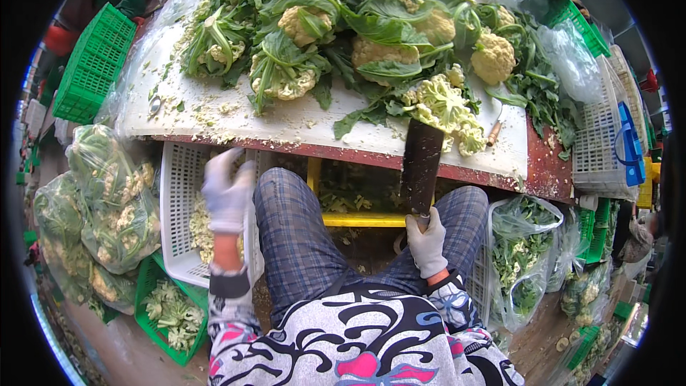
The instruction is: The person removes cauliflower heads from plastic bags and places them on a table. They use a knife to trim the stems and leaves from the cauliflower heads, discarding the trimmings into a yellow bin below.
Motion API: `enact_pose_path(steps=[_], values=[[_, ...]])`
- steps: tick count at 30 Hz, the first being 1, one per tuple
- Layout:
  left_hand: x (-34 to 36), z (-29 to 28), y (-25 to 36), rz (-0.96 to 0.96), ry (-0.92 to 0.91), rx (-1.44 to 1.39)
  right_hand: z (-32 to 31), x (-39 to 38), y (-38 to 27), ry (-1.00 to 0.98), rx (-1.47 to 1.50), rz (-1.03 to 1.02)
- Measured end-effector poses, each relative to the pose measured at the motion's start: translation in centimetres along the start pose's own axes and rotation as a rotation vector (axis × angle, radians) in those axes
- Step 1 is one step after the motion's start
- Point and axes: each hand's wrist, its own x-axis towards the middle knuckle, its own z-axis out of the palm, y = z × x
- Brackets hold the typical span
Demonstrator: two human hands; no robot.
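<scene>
My right hand, in a white glove, is wrapped round the handle of a cleaver. Its broad dark blade points up, past the table's front edge, with the tip by a piece of cut cauliflower. My left hand, gloved too and blurred by motion, is above a white plastic basket. Its fingers look spread, and I see nothing in them. Pale cauliflower florets lie in that basket, partly hidden by my arm. Whole cauliflowers with green leaves are heaped across the table's far side.
The white-topped table has a dark red edge and scattered crumbs. A small knife lies on its right part. Bagged cauliflower and a green crate stand at left. At right is a bag of leaves. A yellow bar runs beneath.
</scene>
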Motion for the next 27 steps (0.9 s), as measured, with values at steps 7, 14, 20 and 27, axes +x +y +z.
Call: enact_pose_path(steps=[7,14,20,27], values=[[6.5,20.3,13.2,0.244,-0.502,0.498,-2.0,0.7,-1.5,0.174,0.63,0.376],[8.7,28.9,13.4,0.093,-0.445,0.589,-4.1,0.8,0.1,0.145,0.702,0.433],[8.1,26.0,14.5,0.582,-0.08,0.478,-5.5,1.6,0.7,0.195,0.864,0.492],[9.9,23.3,22.4,0.648,0.093,0.167,-6.6,2.6,1.2,0.23,0.951,0.547]])
